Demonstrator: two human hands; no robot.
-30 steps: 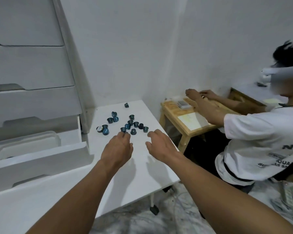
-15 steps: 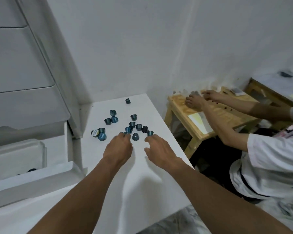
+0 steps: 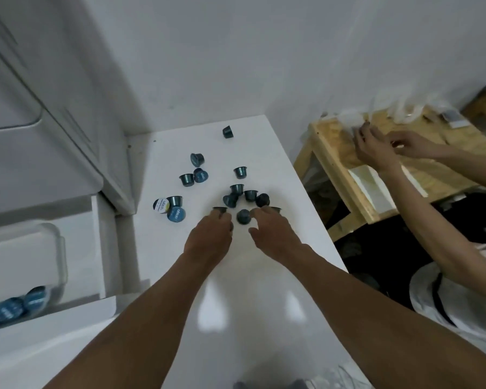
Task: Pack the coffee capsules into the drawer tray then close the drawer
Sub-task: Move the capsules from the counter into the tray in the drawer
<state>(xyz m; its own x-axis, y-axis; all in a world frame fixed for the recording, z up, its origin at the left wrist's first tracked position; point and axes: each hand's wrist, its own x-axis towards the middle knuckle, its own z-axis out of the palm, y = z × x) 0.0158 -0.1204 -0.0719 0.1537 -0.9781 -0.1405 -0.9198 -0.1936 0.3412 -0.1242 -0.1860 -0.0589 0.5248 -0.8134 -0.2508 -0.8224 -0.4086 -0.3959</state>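
Several dark blue coffee capsules (image 3: pixel 236 189) lie scattered on the white table (image 3: pixel 264 304), some upright, some on their sides. My left hand (image 3: pixel 208 240) is palm down, with its bent fingertips on one capsule (image 3: pixel 219 210); its grip is hidden. My right hand (image 3: pixel 272 234) is beside it with fingers apart, its tips touching another capsule (image 3: pixel 275 209). One capsule (image 3: pixel 243 216) sits between the two hands. At the left the drawer (image 3: pixel 54 318) stands open, and its clear plastic tray (image 3: pixel 58 248) holds a few capsules (image 3: pixel 26 301) in the near corner.
A white drawer cabinet (image 3: pixel 40 108) stands at the left against the wall. To the right, across a gap, is a wooden table (image 3: pixel 348 164) where another person's hands (image 3: pixel 376 147) handle clear plastic. The white table's right edge runs close to my right hand.
My view has tilted down and moved closer to the table. Both hands stay at the near edge of the capsule cluster. The capsules inside the tray have come into sight.
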